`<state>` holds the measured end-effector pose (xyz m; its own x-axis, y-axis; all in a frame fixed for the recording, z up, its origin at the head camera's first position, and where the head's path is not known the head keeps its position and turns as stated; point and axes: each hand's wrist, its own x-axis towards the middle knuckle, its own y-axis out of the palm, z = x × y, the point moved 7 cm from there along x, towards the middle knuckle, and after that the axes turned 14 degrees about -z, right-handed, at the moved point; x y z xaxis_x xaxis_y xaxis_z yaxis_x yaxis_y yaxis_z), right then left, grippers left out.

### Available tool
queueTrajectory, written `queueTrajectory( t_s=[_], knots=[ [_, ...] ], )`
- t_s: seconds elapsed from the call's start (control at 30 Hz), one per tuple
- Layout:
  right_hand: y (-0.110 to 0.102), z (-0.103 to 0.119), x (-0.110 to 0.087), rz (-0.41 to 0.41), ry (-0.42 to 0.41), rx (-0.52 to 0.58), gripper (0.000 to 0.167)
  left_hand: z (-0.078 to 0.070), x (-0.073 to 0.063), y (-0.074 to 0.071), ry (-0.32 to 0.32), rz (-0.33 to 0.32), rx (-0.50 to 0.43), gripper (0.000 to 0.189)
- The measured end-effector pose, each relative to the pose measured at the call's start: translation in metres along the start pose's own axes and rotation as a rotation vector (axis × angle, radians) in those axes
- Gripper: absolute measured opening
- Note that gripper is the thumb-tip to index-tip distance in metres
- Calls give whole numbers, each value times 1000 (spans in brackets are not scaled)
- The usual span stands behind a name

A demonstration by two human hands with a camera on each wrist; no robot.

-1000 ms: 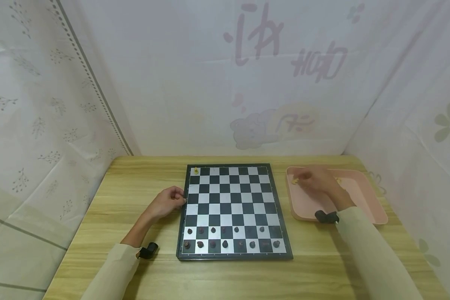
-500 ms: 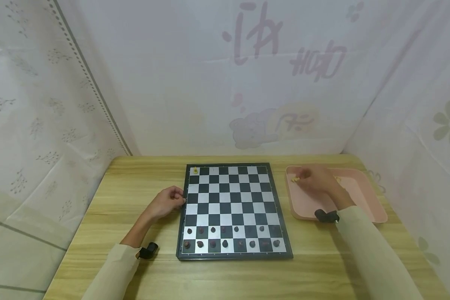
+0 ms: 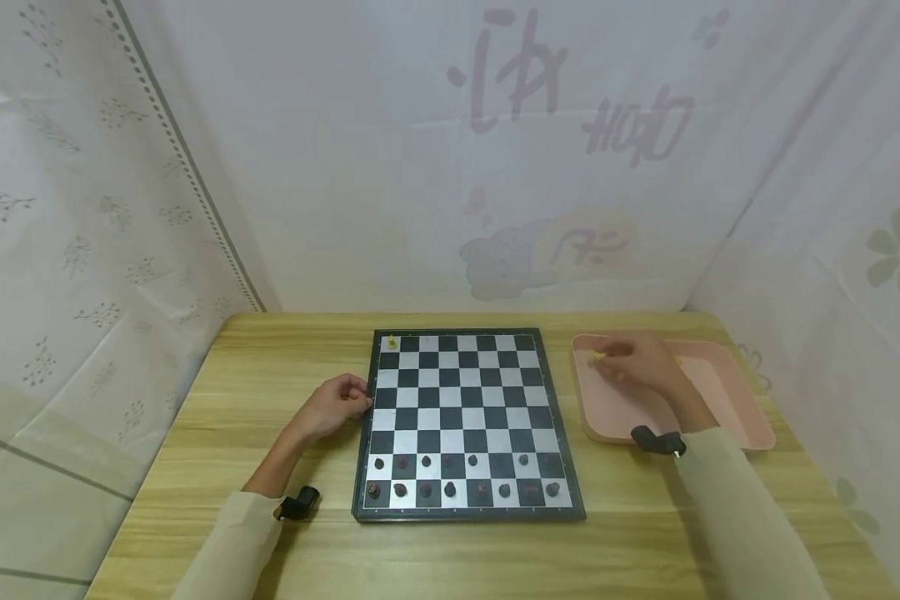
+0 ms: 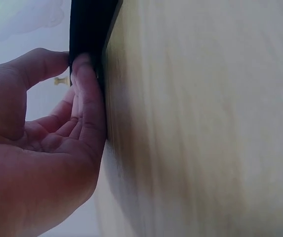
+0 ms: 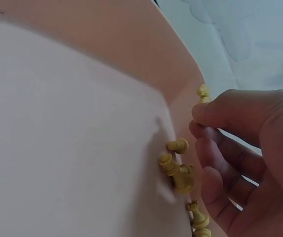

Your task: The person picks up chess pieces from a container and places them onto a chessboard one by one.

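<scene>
My left hand holds the left edge of the black-and-white chessboard; in the left wrist view the thumb and fingers pinch its dark rim. Over the pink tray, my right hand pinches a pale yellow chess piece between thumb and index finger. Its head shows above the fingertips, while its base is hidden. Below that hand, several yellow chess pieces lie along the tray's side. One yellow piece stands on the board's far left corner square.
Dark chess pieces stand in two rows along the board's near side, with a gap or two in the front row. Board and tray rest on a wooden table. Patterned curtains enclose the table's back and sides.
My right hand has lifted slightly within the tray, with the yellow chess piece between its fingertips. The left hand stays at the chessboard's edge.
</scene>
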<state>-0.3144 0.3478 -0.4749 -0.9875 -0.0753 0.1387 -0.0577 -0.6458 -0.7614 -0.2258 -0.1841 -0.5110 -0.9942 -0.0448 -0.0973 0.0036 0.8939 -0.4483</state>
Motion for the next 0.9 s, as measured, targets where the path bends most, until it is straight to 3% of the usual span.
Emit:
queueTrajectory(
  t_s=[0.4, 0.67, 0.9],
  knots=[
    [-1, 8, -5, -44, 3, 66, 28, -3, 0, 1, -47, 9, 2, 25],
    [-1, 32, -2, -106, -36, 96, 28, -6, -1, 2, -71, 29, -23, 25],
    [7, 52, 4, -125, -14, 87, 32, -5, 0, 2, -74, 17, -34, 25]
  ],
)
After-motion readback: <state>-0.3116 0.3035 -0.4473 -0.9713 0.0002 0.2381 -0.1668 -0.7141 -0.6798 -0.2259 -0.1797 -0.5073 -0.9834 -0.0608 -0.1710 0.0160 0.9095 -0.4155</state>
